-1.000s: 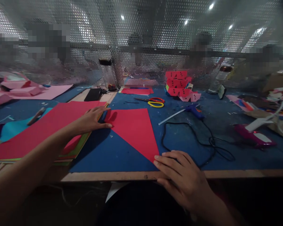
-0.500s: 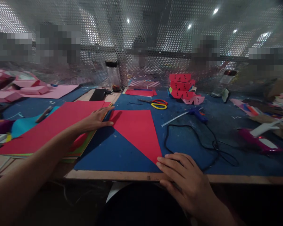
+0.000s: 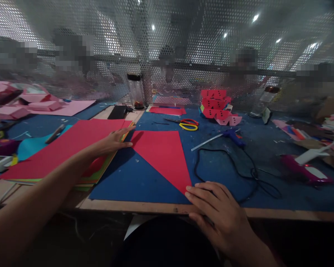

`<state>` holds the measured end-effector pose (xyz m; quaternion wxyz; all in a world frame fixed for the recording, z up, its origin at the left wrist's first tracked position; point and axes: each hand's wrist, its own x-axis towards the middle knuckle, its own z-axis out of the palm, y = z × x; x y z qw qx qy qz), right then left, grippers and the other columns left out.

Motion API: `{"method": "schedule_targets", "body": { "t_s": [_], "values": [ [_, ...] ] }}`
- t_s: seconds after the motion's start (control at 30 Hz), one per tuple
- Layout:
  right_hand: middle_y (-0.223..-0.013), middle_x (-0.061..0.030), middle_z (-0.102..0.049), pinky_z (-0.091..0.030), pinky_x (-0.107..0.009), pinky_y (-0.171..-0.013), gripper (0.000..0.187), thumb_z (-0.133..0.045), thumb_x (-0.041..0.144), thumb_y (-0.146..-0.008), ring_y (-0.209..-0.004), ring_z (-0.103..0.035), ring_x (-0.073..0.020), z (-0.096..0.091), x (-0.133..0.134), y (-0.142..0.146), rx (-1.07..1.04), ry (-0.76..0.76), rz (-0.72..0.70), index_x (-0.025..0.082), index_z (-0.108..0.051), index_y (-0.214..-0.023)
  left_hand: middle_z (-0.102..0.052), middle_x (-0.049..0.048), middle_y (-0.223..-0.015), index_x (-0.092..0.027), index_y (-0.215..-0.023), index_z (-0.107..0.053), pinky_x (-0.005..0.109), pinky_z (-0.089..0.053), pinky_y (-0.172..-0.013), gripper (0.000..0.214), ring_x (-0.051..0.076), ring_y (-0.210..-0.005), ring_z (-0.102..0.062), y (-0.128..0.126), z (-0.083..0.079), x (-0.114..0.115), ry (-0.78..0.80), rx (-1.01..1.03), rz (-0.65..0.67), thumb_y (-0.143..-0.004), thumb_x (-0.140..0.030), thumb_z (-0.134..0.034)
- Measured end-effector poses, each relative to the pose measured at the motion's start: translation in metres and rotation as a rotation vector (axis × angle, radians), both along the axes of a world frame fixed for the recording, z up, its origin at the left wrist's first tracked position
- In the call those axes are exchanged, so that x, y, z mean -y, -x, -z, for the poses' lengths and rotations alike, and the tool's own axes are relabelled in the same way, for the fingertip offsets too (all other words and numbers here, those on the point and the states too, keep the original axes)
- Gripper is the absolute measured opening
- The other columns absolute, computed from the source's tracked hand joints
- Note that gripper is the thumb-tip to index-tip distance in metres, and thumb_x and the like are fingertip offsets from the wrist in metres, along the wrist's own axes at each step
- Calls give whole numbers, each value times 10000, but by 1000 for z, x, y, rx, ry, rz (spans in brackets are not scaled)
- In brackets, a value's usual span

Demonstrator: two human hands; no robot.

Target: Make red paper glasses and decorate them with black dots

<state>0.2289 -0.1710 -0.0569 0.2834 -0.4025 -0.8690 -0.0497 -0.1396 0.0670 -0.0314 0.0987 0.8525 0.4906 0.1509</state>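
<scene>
A red paper piece with a slanted lower-left edge lies flat on the blue tabletop, tapering to a point near the front edge. The fingertips of my right hand rest on that point, fingers stretched out. My left hand, fingers extended, lies over the right edge of a stack of coloured sheets topped with red. Its thumb tip comes close to the left corner of the red piece; whether they touch I cannot tell. Neither hand grips anything.
Scissors with red and yellow handles lie behind the paper. To the right are a blue glue gun and its looping black cord. Folded red paper shapes stand by the perforated metal screen. A purple device lies far right.
The view has shifted slightly, so the tabletop things appear a little lower and further right. Both hands and the red paper keep practically the same positions.
</scene>
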Motion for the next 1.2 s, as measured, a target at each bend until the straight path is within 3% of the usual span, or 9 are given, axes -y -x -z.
{"method": "schedule_targets", "body": {
  "t_s": [0.3, 0.47, 0.57, 0.73, 0.93, 1.2],
  "values": [
    [-1302, -38, -647, -460, -436, -1017, 454, -635, 235, -890, -1197, -543, -221, -1, 1, 0, 8, 4, 6, 204, -567, -1338, -251, 90, -1616, -176, -1534, -262, 468, -236, -1176, 766, 304, -1448, -299, 4, 1, -2, 99, 68, 7, -876, -478, -513],
    [-1288, -56, -656, -481, -440, -997, 449, -619, 243, -898, -1193, -557, -228, 0, 0, 0, 22, -9, 6, 206, -567, -1342, -398, 114, -1547, -123, -1477, -375, 455, -279, -1156, 672, 311, -1380, -398, 4, 3, -1, 73, 118, -41, -893, -443, -468],
    [-1263, -66, -669, -493, -441, -983, 442, -613, 249, -899, -1185, -568, -234, 3, -1, -1, 20, -34, 2, 209, -572, -1338, -495, 108, -1471, -139, -1409, -473, 435, -310, -1134, 612, 309, -1337, -439, -1, 5, 2, -1, 127, -82, -920, -502, -414],
    [-1264, -66, -667, -486, -458, -987, 427, -600, 246, -906, -1185, -571, -238, 3, -1, -2, 32, -23, 9, 217, -572, -1331, -431, 83, -1522, -247, -1396, -518, 504, -253, -1141, 691, 339, -1415, -309, -7, 14, 0, -84, -8, -127, -861, -672, -420],
    [-1291, -52, -648, -438, -458, -1043, 425, -612, 235, -910, -1205, -546, -227, -10, 1, 3, 78, 51, 20, 214, -556, -1331, -454, 32, -1517, -317, -1383, -541, 530, -223, -1140, 633, 329, -1406, -329, -8, 20, -4, -107, -52, -93, -870, -665, -413],
    [-1251, -46, -656, -426, -434, -1024, 344, -591, 264, -933, -1178, -550, -216, -42, -17, 5, 122, 52, 17, 238, -578, -1276, -520, 56, -1461, -273, -1227, -678, 506, -327, -1094, 502, 338, -1345, -433, -15, 14, 4, -228, -77, -29, -927, -567, -404]
  ]
}}
